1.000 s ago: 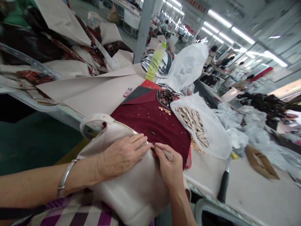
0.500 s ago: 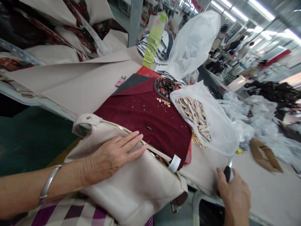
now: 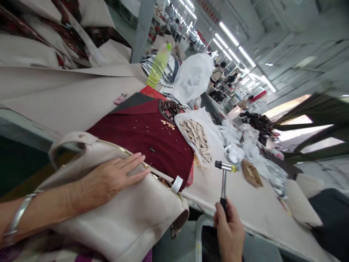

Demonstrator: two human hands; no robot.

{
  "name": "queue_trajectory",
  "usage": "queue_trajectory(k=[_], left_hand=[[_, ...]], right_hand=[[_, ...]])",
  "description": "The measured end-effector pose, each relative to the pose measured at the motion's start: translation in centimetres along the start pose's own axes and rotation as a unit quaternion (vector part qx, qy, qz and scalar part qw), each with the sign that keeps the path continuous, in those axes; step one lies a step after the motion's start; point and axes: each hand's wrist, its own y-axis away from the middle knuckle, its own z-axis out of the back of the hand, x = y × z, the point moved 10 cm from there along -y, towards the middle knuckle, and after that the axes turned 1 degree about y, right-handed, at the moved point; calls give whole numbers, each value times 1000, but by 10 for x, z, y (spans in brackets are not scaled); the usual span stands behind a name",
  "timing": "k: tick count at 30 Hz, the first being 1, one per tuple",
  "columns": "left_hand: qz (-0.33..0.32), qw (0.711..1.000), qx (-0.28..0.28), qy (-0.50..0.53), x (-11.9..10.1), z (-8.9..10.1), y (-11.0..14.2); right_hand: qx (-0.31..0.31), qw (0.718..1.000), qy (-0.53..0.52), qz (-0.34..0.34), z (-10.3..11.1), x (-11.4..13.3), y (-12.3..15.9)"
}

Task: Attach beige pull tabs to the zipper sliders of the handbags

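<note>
My left hand (image 3: pixel 109 178) lies flat with fingers stretched out on a cream leather handbag (image 3: pixel 128 222) resting on my lap, beside its gold zipper (image 3: pixel 147 167). A silver bangle (image 3: pixel 16 218) is on that wrist. My right hand (image 3: pixel 229 233) grips the black handle of a small metal hammer (image 3: pixel 224 174), lifted upright above the table edge. A white tag (image 3: pixel 176 183) sticks out at the bag's end. The bag leans against a maroon velvet pad (image 3: pixel 144 136) strewn with small gold studs.
A clear plastic bag of beige strips (image 3: pixel 197 134) lies right of the pad, with a tray of dark pieces (image 3: pixel 170 109) behind. A green bottle (image 3: pixel 158 67), pink snips (image 3: pixel 120 99), white plastic bags (image 3: pixel 192 76) and stacked leather (image 3: pixel 40 43) sit farther back. Other people work at distant tables.
My right hand left the zipper, reached to the hammer on the table, closed on its handle and raised it upright. My left hand stayed flat on the bag. The view swung right.
</note>
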Motion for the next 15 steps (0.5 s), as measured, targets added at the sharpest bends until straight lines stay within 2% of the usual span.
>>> queue_trajectory(k=[3,6,8,11,13,15], left_hand=[[-19,998,42,-40,-7,8,-6],[-19,996,68,-48,-8,7,-6],[-15,997,63,-38,-7,6,-4],[-8,999,39,-17,-6,6,-2],[-10,1000,25,-12,-7,7,-2],[-17,1000,20,-13,-9,7,-2]], right_hand=[[52,996,-58,31,-15,38,52],[49,985,-54,153,-27,89,89],[52,964,-40,258,-38,118,108],[75,912,-8,404,-59,147,129],[82,881,30,465,-70,158,138],[78,869,70,483,-75,164,141]])
